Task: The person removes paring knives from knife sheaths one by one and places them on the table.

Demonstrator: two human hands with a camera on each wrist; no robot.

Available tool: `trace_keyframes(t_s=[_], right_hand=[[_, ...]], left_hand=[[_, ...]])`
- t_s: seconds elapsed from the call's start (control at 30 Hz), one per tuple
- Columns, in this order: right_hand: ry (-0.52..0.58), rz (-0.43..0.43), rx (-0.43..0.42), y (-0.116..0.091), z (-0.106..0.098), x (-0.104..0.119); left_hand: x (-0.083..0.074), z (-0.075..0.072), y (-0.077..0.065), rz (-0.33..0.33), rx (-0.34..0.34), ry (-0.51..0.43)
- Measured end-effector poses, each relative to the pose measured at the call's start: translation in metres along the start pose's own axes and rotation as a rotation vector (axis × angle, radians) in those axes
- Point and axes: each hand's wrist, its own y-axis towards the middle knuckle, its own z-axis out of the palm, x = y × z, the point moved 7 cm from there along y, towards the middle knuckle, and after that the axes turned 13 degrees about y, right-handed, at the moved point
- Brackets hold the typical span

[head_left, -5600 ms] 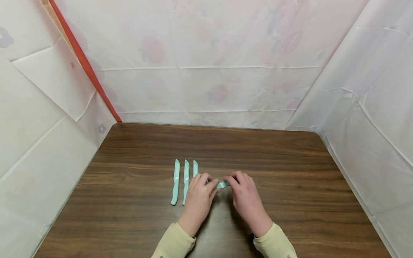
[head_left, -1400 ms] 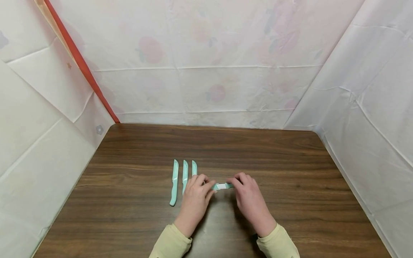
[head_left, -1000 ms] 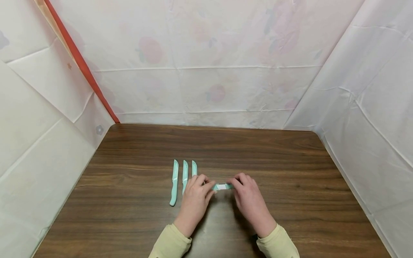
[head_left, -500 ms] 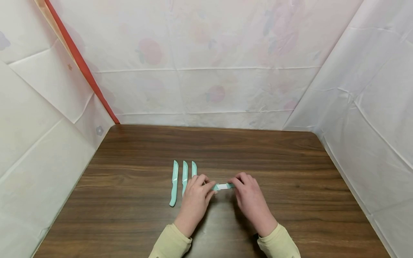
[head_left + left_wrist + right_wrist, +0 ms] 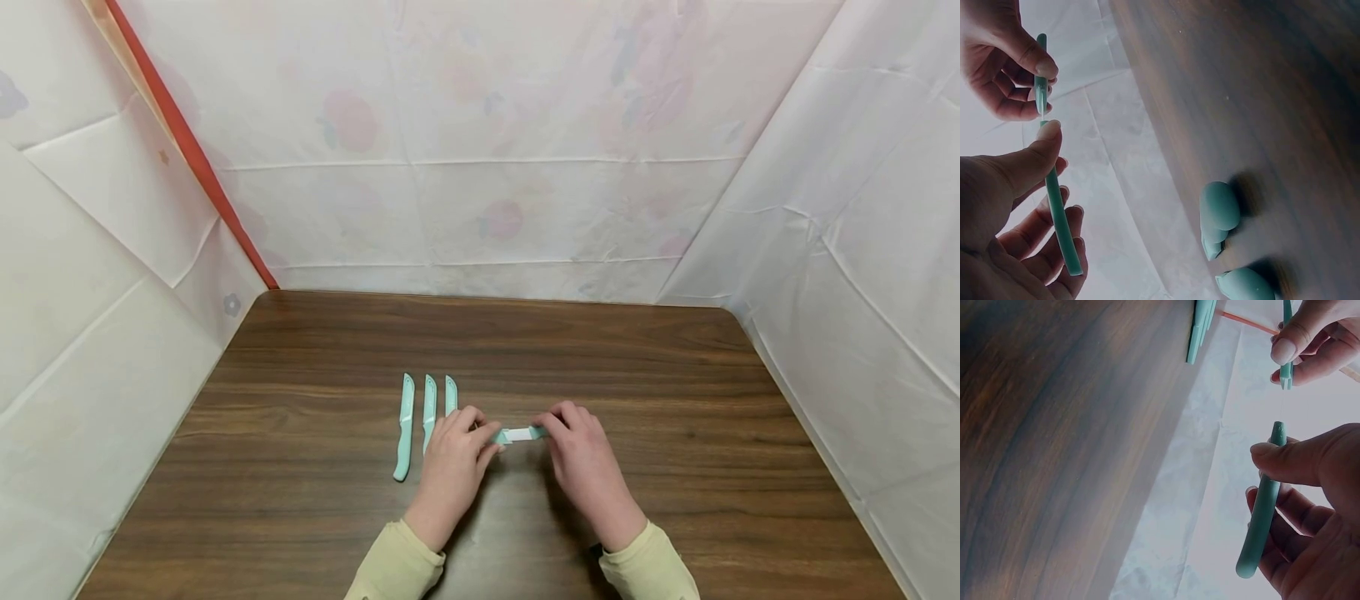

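My left hand (image 5: 453,458) pinches a mint-green blade sheath (image 5: 1063,228) between thumb and fingers. My right hand (image 5: 581,458) grips the handle of a knife (image 5: 1260,519) of the same colour, its rounded end towards the palm. A short white stretch of blade (image 5: 518,434) bridges the two hands in the head view; the rest appears to be inside the sheath. The knife is held sideways above the table. Left of it lie three more sheathed knives: the outer one (image 5: 404,433) in full view, the middle (image 5: 430,404) and inner (image 5: 451,393) partly behind my left hand.
The brown wood-grain table (image 5: 675,400) extends around both hands. Pale printed sheets (image 5: 480,208) hang behind it and at both sides. A red strip (image 5: 195,150) runs down the back left corner.
Since the oldest frame, my right hand has shifted slightly right, away from the left, and more white blade shows between them. In the last second the hands have barely moved.
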Motion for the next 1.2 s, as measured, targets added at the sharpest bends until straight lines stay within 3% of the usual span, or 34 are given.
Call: trace_keyframes(t_s=[0.6,0.97,1.2], right_hand=[[0.002,0.016,-0.004,-0.0052,0.0003,-0.0038],[0.004,0.027,-0.005,-0.0062,-0.0006,-0.0070],[0.002,0.024,-0.010,-0.0070,-0.0013,-0.0082]], left_hand=[[0.0022,-0.0005,-0.0034,-0.013,0.016,-0.003],[-0.0003,0.0003,-0.0039,0.032,-0.014,0.026],[-0.0002,0.0000,-0.0036,0.027,-0.011,0.024]])
